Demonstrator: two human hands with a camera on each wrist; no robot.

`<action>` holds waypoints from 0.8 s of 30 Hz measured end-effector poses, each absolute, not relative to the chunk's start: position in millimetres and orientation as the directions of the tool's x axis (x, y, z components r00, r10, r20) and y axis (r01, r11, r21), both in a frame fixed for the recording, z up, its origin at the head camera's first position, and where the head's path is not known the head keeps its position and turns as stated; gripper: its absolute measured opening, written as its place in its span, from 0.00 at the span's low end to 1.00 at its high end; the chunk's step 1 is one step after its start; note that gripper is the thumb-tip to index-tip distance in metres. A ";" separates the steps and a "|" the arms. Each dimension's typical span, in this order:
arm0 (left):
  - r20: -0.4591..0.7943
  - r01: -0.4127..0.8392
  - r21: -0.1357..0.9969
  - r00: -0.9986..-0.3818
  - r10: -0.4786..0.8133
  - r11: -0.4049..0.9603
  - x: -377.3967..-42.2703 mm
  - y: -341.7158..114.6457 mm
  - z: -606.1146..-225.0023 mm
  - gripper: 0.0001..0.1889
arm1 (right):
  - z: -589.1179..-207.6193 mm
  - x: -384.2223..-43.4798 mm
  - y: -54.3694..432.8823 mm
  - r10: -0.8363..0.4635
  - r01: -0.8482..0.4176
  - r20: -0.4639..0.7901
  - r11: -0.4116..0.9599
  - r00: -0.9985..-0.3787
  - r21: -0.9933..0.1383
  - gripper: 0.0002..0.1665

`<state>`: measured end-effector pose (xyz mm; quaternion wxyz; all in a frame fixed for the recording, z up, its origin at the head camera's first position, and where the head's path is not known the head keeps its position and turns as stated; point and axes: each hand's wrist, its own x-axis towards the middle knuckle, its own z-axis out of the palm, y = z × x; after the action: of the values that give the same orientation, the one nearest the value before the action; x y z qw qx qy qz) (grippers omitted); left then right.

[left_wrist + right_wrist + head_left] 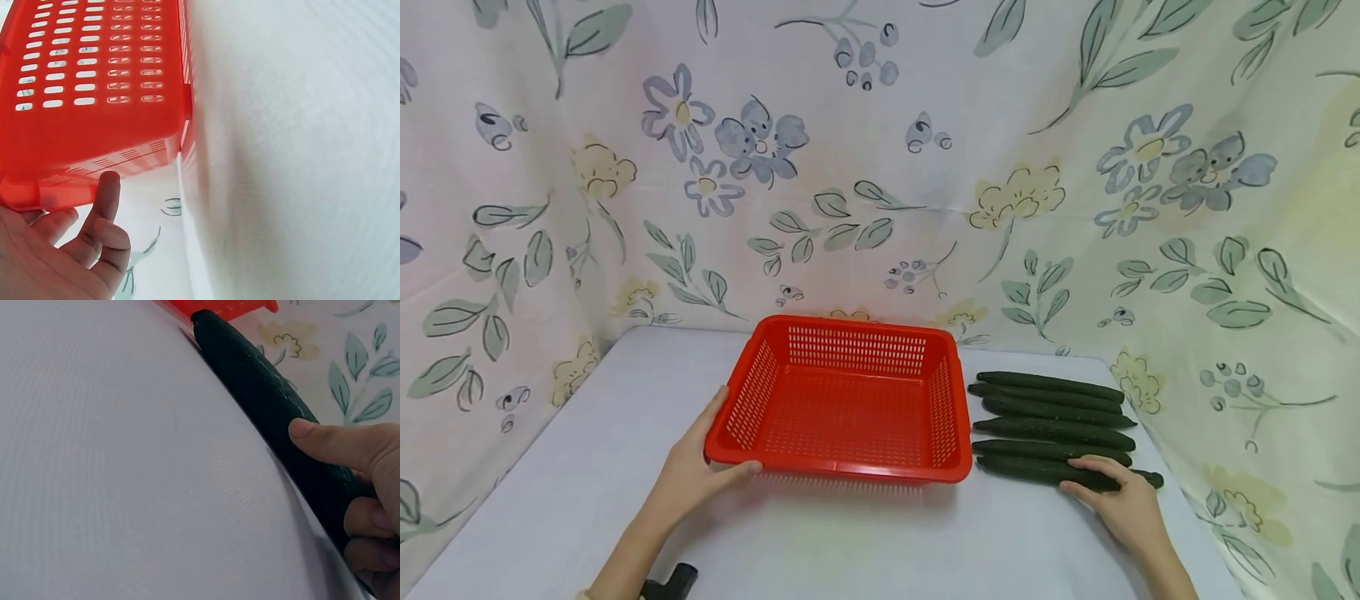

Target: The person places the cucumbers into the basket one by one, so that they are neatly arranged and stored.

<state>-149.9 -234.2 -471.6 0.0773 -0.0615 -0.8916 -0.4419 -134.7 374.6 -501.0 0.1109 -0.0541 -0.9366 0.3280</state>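
A red plastic basket [850,475] with slotted sides stands on the white cloth. My left hand [692,475] holds its near left corner, thumb along the front rim and fingers at the left side. In the left wrist view the fingers [107,194] of that hand show against the basket's slotted wall [94,125]. To the right, several dark green cucumbers lie side by side. My right hand [1116,500] grips the nearest cucumber [1022,468] near its right end. The right wrist view shows the thumb on top of this cucumber [250,375], with the other fingers curled at its side.
The other cucumbers [1052,429] lie in a row just behind the held one, right of the basket. A floral curtain [880,167] surrounds the white-covered table [850,550] at the back and sides. A black object [673,581] shows by the left forearm.
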 end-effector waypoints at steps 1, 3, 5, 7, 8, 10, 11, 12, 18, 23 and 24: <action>0.193 0.178 0.777 -0.980 0.041 0.604 -149.4 -234.1 -471.4 0.65 | -501.0 -133.8 375.5 0.171 0.030 0.173 0.789 -0.970 -0.614 0.26; 0.193 0.177 0.775 -0.980 0.040 0.607 -148.7 -234.1 -470.8 0.65 | -501.6 -132.9 377.2 0.163 0.024 0.179 0.800 -0.970 -0.599 0.26; 0.190 0.174 0.775 -0.981 0.040 0.608 -148.3 -234.1 -470.2 0.65 | -502.8 -132.4 378.8 0.158 0.015 0.187 0.801 -0.970 -0.599 0.24; 0.184 0.169 0.775 -0.982 0.039 0.609 -148.5 -234.3 -469.7 0.65 | -504.2 -132.0 380.1 0.151 -0.001 0.201 0.796 -0.968 -0.605 0.23; 0.182 0.168 0.775 -0.982 0.039 0.609 -148.6 -234.4 -469.5 0.65 | -504.7 -131.5 380.2 0.148 -0.007 0.206 0.796 -0.967 -0.606 0.23; 0.180 0.166 0.774 -0.983 0.039 0.612 -149.1 -234.7 -469.7 0.65 | -505.5 -131.0 380.5 0.130 -0.029 0.219 0.799 -0.967 -0.601 0.24; 0.181 0.166 0.773 -0.983 0.039 0.612 -149.3 -234.9 -469.9 0.65 | -505.7 -131.0 380.2 0.117 -0.040 0.223 0.803 -0.968 -0.595 0.24; 0.182 0.167 0.771 -0.983 0.038 0.614 -149.4 -235.2 -470.2 0.65 | -506.0 -131.2 379.8 0.102 -0.052 0.225 0.805 -0.969 -0.591 0.24; 0.193 0.177 0.767 -0.980 0.041 0.617 -149.8 -235.9 -472.8 0.65 | -508.4 -131.9 377.8 0.099 -0.020 0.164 0.800 -0.982 -0.600 0.26; 0.199 0.182 0.769 -0.979 0.040 0.613 -149.8 -235.4 -473.1 0.65 | -515.9 -133.3 379.7 0.116 -0.030 0.194 0.785 -0.974 -0.619 0.24; 0.201 0.183 0.769 -0.979 0.040 0.613 -149.8 -235.5 -473.0 0.65 | -517.2 -133.7 379.6 0.117 -0.039 0.204 0.775 -0.972 -0.631 0.24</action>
<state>-149.8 -235.5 -473.0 0.0818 -0.0623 -0.8942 -0.4357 -133.7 379.6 -517.2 0.1166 -0.0207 -0.9348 0.3350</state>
